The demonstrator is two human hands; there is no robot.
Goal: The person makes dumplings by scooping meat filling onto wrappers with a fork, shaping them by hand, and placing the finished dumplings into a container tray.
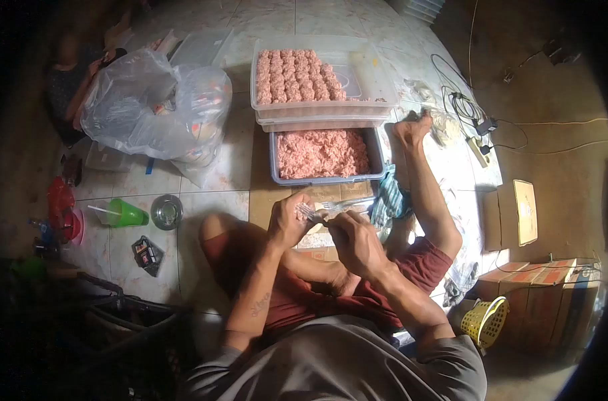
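Observation:
My left hand (290, 220) is closed, with a small lump of pink minced mixture (300, 212) at its fingers. In my right hand (359, 242) is a metal fork (311, 214), its tines touching the lump. Just beyond both hands, a blue-grey tub (328, 181) holds loose pink mince (323, 154). Behind it, stacked clear plastic trays (377, 100) carry rows of shaped mince balls (294, 75) on the top one's left and middle. Between my legs lies a pale board (317, 239), partly hidden by my hands, with more metal utensils (344, 204) near it.
A striped cloth (389, 200) lies right of the tub. To the left are a large plastic bag (130, 107), a green cup (125, 212) and a glass ashtray (166, 212). Cables (468, 110), a yellow basket (484, 322) and cardboard boxes (531, 294) are at right. Another person sits far left.

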